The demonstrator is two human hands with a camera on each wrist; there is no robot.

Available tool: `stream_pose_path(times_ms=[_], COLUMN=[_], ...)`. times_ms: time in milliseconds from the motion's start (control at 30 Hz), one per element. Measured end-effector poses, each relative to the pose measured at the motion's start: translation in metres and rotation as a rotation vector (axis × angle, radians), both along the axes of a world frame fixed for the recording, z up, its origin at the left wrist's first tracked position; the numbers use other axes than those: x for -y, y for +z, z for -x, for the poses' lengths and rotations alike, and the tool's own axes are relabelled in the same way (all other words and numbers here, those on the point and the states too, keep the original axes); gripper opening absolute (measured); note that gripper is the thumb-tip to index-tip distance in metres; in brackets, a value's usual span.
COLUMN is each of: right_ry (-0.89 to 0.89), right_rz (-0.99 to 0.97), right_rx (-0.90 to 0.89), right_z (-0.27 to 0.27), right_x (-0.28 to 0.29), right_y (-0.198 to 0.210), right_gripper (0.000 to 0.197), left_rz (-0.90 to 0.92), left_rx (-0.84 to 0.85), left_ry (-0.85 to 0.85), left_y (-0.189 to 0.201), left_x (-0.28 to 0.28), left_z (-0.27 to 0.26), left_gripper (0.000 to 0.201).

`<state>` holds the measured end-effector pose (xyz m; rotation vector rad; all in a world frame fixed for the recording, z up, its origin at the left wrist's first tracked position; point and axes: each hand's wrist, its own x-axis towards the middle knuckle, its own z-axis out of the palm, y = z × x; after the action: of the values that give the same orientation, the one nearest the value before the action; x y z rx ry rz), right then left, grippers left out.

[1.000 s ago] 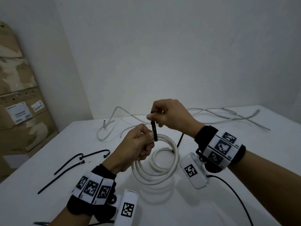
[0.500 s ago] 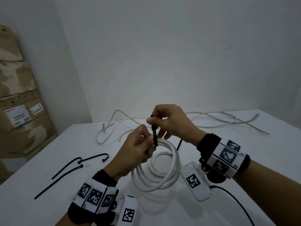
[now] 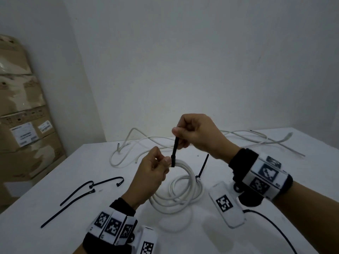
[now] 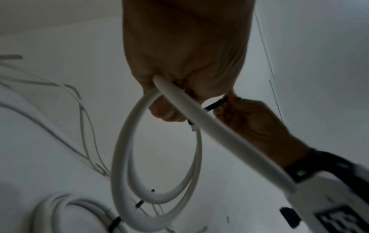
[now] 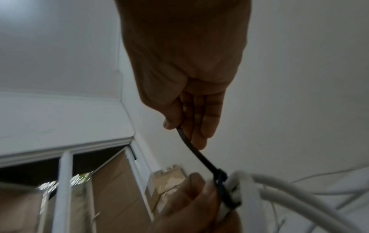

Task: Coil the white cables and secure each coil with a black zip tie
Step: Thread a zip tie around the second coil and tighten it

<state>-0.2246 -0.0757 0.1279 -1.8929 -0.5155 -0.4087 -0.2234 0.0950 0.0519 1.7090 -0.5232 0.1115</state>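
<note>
A: What's on the tabletop [image 3: 55, 213]?
B: Cardboard boxes [image 3: 23, 136] stacked far left, off it. On it, loose white cables [image 3: 238, 138] along the far edge, spare black ties [image 3: 73, 198] near left.
A: And the coil?
B: White coil [image 3: 183, 195] at centre, top lifted by the left hand [image 3: 152, 176], fingers curled round it.
A: Rt hand?
B: Right hand [image 3: 198, 132] pinches the black zip tie [image 3: 174, 151] tail, upright above the coil; head sits on the coil by the left thumb.
</note>
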Motion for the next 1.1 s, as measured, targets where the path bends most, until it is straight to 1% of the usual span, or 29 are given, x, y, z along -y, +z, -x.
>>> stream_pose_path(times_ms=[100, 167, 233, 333, 433, 533, 600, 667, 733, 800, 867, 933, 967, 1033, 1100], right_ry=[-0.055, -0.048, -0.068, -0.116, -0.133, -0.118, -0.054, 0.013, 0.043, 0.043, 0.029, 0.028, 0.049, 0.117, 0.188], right_rz=[0.089, 0.112, 0.14, 0.123, 0.091, 0.048, -0.015, -0.039, -0.044, -0.024, -0.021, -0.06, -0.1, -0.188, -0.257], right_rx=[0.16, 0.189, 0.15, 0.021, -0.091, -0.121, -0.124, -0.113, -0.093, -0.074, -0.075, -0.111, -0.154, -0.248, -0.299], right_z=[0.011, 0.013, 0.01, -0.002, -0.017, -0.022, -0.018, -0.011, -0.005, -0.002, -0.001, -0.001, 0.0, 0.0, -0.001], right_x=[-0.006, -0.003, 0.003, 0.012, 0.017, 0.016, 0.013, 0.008, 0.006, 0.007, 0.012, 0.017, 0.019, 0.022, 0.023], right_y=[-0.002, 0.001, 0.006, 0.012, 0.005, 0.0, 0.002, 0.004, 0.0, -0.002, 0.0, 0.004, 0.004, 0.003, 0.003], right_gripper=[0.017, 0.017, 0.017, 0.017, 0.02, 0.021, 0.02, 0.019, 0.018, 0.019, 0.02, 0.02, 0.02, 0.02, 0.018], left_rz=[-0.052, -0.101, -0.126, -0.06, -0.013, -0.11, -0.177, -0.202, -0.214, -0.232, -0.258, -0.288, -0.288, -0.267, -0.213], left_rx=[0.031, 0.046, 0.018, -0.001, 0.033, 0.062, 0.027, 0.013, 0.021, 0.027, 0.026, 0.039, 0.034, 0.029, 0.041], left_ry=[0.082, 0.077, 0.01, -0.175, -0.23, -0.168, -0.062, 0.064, 0.122, 0.118, 0.068, 0.057, 0.059, 0.062, 0.045], left_y=[0.004, 0.009, 0.01, 0.011, 0.017, 0.017, 0.012, 0.008, 0.009, 0.01, 0.011, 0.011, 0.011, 0.011, 0.012], left_x=[0.008, 0.012, 0.014, 0.016, 0.016, 0.015, 0.014, 0.013, 0.016, 0.02, 0.024, 0.025, 0.027, 0.029, 0.033], left_z=[-0.007, -0.006, 0.001, 0.018, 0.026, 0.023, 0.016, 0.008, 0.004, 0.003, 0.004, 0.005, 0.005, 0.007, 0.012], left_gripper=[0.03, 0.028, 0.027, 0.027, 0.027, 0.027, 0.028, 0.027, 0.025, 0.018, 0.005, 0.02, 0.023, 0.024, 0.022])
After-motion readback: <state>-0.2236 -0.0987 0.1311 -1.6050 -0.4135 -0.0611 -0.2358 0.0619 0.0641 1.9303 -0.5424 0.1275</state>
